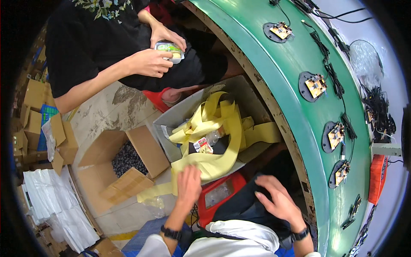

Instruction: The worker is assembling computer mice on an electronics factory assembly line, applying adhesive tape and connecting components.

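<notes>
My left hand [189, 185] is over the near edge of a grey bin [165, 137], beside a loop of wide yellow strip [205, 168]. Its fingertips are blurred, and whether they touch the strip cannot be made out. Above my dark-trousered lap, my right hand [280, 204] has its fingers apart and holds nothing. Tangled yellow strip fills much of the bin. Among it lie a small printed packet [202, 145] and some clear plastic. One length of strip hangs over the bin's near side toward the floor.
Across from me, a person in black holds a clear packaged food tub [170, 50]. An open carton [112, 188] of small dark pieces stands left of the bin. Circuit boards [316, 87] on black bases and cables lie along the green table [295, 124]. A red stool [234, 182] is near my legs.
</notes>
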Demonstrator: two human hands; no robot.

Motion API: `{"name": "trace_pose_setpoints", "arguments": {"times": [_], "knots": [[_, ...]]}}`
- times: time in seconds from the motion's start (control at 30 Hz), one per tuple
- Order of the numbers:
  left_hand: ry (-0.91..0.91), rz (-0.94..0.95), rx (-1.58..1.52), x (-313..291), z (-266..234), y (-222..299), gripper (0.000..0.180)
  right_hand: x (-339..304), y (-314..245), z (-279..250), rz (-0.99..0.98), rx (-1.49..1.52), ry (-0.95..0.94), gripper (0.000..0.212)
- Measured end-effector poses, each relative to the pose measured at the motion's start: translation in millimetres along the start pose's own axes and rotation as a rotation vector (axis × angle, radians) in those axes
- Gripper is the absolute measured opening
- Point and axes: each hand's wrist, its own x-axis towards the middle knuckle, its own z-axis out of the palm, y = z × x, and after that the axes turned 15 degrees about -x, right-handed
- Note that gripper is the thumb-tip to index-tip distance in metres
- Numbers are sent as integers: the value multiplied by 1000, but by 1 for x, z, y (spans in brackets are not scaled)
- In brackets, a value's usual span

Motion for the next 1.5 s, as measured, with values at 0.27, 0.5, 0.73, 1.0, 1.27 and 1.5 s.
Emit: {"name": "trace_pose_setpoints", "arguments": {"times": [0.27,0.5,0.73,1.0,1.27,1.5], "knots": [[-306,205,-1220,-46,-80,107,21,51,21,65,-306,-239,-376,58],[-806,-36,-2404,-34,-113,54,39,40,-3,69,-295,242,-483,94],[-586,97,-1470,11,-119,148,23,3,-24,59,-152,557,-548,71],[-73,138,-1373,66,-82,149,54,-54,1,119,109,552,-125,43],[-581,-400,-809,24,-55,-10,80,23,-46,30,324,1298,124,39],[-757,-700,-1143,-82,-75,-116,62,64,-25,75,413,1680,44,25]]}}
